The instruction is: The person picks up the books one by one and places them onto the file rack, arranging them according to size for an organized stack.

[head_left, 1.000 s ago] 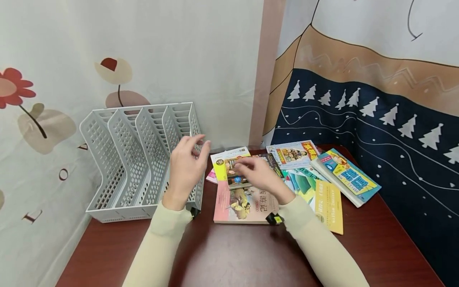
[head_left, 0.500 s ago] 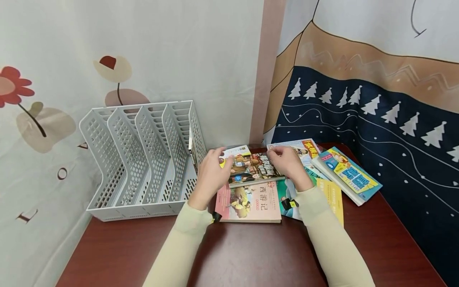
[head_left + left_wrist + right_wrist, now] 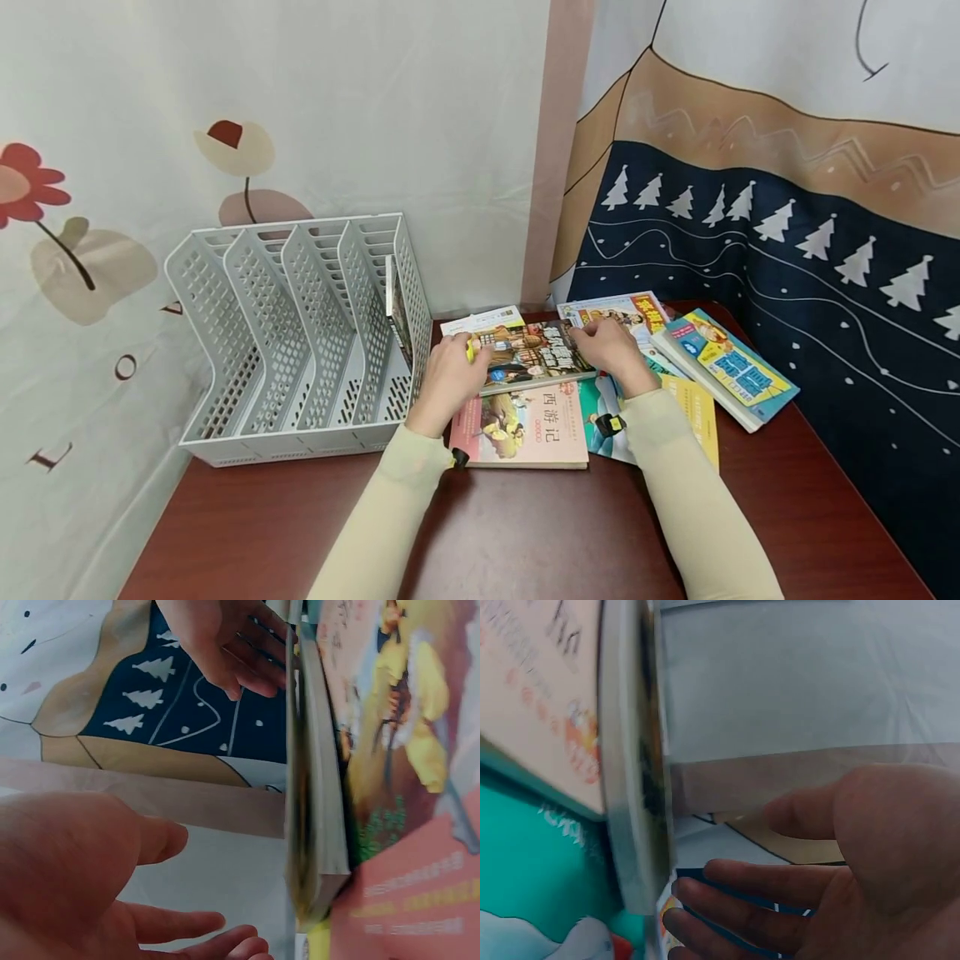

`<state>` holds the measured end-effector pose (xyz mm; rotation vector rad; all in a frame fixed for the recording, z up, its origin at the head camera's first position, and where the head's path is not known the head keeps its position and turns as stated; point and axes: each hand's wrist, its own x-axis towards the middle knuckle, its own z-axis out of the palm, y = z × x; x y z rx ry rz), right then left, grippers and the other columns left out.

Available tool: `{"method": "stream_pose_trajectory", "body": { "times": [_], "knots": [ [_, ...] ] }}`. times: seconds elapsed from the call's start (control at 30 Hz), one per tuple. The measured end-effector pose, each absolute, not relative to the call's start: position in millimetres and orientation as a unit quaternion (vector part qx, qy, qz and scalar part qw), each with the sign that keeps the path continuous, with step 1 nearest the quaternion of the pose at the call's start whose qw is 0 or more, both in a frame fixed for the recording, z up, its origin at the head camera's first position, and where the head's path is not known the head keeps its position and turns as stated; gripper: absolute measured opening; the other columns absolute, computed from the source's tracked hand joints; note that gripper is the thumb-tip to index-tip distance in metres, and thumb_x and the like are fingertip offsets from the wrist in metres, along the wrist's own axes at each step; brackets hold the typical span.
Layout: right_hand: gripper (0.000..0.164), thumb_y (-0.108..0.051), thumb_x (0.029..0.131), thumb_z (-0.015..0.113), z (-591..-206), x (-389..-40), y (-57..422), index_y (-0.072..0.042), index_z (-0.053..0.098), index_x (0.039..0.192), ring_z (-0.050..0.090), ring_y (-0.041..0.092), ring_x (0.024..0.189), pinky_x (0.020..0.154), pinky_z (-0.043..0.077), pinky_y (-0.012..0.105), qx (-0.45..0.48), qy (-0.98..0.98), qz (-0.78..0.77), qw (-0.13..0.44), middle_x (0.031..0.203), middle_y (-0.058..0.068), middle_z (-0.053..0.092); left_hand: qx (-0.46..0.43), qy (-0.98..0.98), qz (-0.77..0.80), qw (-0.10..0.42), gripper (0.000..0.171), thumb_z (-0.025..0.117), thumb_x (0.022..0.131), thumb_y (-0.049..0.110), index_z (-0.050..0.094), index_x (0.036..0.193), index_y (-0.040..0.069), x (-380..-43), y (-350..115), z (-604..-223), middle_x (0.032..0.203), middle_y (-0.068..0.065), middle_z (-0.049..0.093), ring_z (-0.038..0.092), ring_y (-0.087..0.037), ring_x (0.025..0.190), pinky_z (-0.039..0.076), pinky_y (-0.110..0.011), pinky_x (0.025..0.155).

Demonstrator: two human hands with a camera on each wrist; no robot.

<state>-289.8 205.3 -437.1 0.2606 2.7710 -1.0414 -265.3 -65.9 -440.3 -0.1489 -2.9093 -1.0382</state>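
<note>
A dark comic-style book [image 3: 536, 350] lies over the upper part of a pink book [image 3: 555, 446], its cover facing up. At its left end is my left hand [image 3: 452, 375], thumb and fingers spread apart. My right hand [image 3: 611, 352] is at the right end, fingertips right by the edge. In the left wrist view, the left hand [image 3: 67, 870] has loosely extended fingers beside the book's spine side. The right wrist view has the right hand [image 3: 885, 862] with fingertips against the book's edge and the thumb held away.
To the left stands a grey slotted rack [image 3: 300, 442]; a thin book [image 3: 397, 312] leans in its rightmost compartment. Under and right of the hands lie a white-and-yellow book [image 3: 491, 317], a yellow book [image 3: 697, 417], a blue book [image 3: 738, 367] and a comic [image 3: 648, 312].
My left hand has moved right, from beside the rack to the dark book's left end. My right hand has shifted to its right end. The thin book in the rack has tipped leftward.
</note>
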Motion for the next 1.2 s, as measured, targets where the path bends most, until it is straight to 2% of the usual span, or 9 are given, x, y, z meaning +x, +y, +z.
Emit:
{"method": "stream_pose_trajectory", "body": {
  "times": [0.1,0.2,0.3,0.33,0.57,0.83,1.03,1.1,1.2],
  "knots": [
    [0.059,-0.049,0.107,0.047,-441,-292,206,-0.003,0.066,0.138,0.062,0.037,0.108,0.087,0.054,0.049,0.089,0.934,-0.333,0.097,0.143,0.024,0.061,-0.048,-0.945,-0.322,0.017,0.070,0.053,0.106,0.047,0.050,0.152,-0.006,-267,-66,-445,0.149,-0.032,0.056,0.052,-0.050,0.137,0.041,-0.062,0.116],
    [0.058,-0.048,0.107,0.048,-443,-293,205,-0.002,0.068,0.135,0.061,0.037,0.108,0.086,0.053,0.049,0.089,0.936,-0.325,0.099,0.141,0.025,0.062,-0.051,-0.950,-0.308,0.004,0.073,0.052,0.106,0.048,0.046,0.154,-0.007,-269,-67,-451,0.104,-0.026,0.076,0.071,-0.039,0.090,0.054,-0.057,0.098],
    [0.058,-0.048,0.107,0.049,-443,-294,205,-0.001,0.067,0.136,0.060,0.039,0.116,0.093,0.053,0.053,0.092,0.937,-0.322,0.098,0.143,0.026,0.060,-0.054,-0.952,-0.302,-0.012,0.074,0.052,0.106,0.049,0.044,0.156,-0.006,-271,-67,-456,0.055,-0.012,0.061,0.049,-0.026,0.047,0.055,-0.052,0.076],
    [0.058,-0.047,0.107,0.049,-443,-294,205,-0.001,0.066,0.137,0.059,0.040,0.118,0.095,0.053,0.054,0.092,0.938,-0.321,0.097,0.144,0.026,0.060,-0.053,-0.951,-0.303,-0.018,0.074,0.052,0.106,0.049,0.044,0.156,-0.005,-272,-67,-457,0.047,-0.008,0.052,0.040,-0.023,0.043,0.054,-0.049,0.072],
    [0.055,-0.044,0.106,0.052,-446,-296,202,-0.003,0.063,0.142,0.055,0.043,0.133,0.109,0.048,0.059,0.094,0.932,-0.339,0.084,0.150,0.026,0.057,-0.057,-0.946,-0.316,-0.039,0.071,0.053,0.107,0.046,0.042,0.158,-0.002,-274,-66,-461,0.048,-0.003,0.047,0.034,-0.018,0.040,0.051,-0.049,0.071],
    [0.055,-0.044,0.105,0.055,-451,-301,202,-0.009,0.056,0.148,0.054,0.039,0.130,0.105,0.050,0.057,0.120,0.902,-0.407,0.080,0.155,0.022,0.052,-0.070,-0.941,-0.328,-0.047,0.066,0.052,0.108,0.042,0.042,0.160,0.001,-273,-66,-461,0.046,-0.001,0.046,0.030,-0.015,0.034,0.048,-0.044,0.055],
    [0.063,-0.039,0.106,0.057,-451,-304,205,-0.004,0.046,0.157,0.047,0.038,0.142,0.117,0.042,0.057,0.114,0.852,-0.503,0.094,0.159,0.023,0.047,-0.063,-0.938,-0.336,-0.055,0.066,0.050,0.109,0.044,0.041,0.161,0.006,-272,-66,-461,0.049,-0.001,0.048,0.032,-0.016,0.038,0.051,-0.047,0.071],
    [0.064,-0.038,0.107,0.055,-449,-303,204,-0.004,0.044,0.159,0.048,0.038,0.140,0.116,0.042,0.056,0.109,0.838,-0.525,0.101,0.157,0.023,0.048,-0.060,-0.937,-0.338,-0.060,0.066,0.049,0.109,0.045,0.041,0.162,0.006,-273,-66,-460,0.050,-0.001,0.049,0.032,-0.016,0.038,0.051,-0.048,0.078],
    [0.062,-0.038,0.108,0.051,-446,-302,203,-0.005,0.038,0.160,0.051,0.038,0.134,0.112,0.044,0.056,0.089,0.827,-0.545,0.106,0.152,0.024,0.050,-0.054,-0.937,-0.339,-0.064,0.066,0.048,0.109,0.046,0.041,0.162,0.007,-273,-65,-460,0.050,-0.002,0.051,0.032,-0.016,0.038,0.051,-0.048,0.078]
  ]
}}
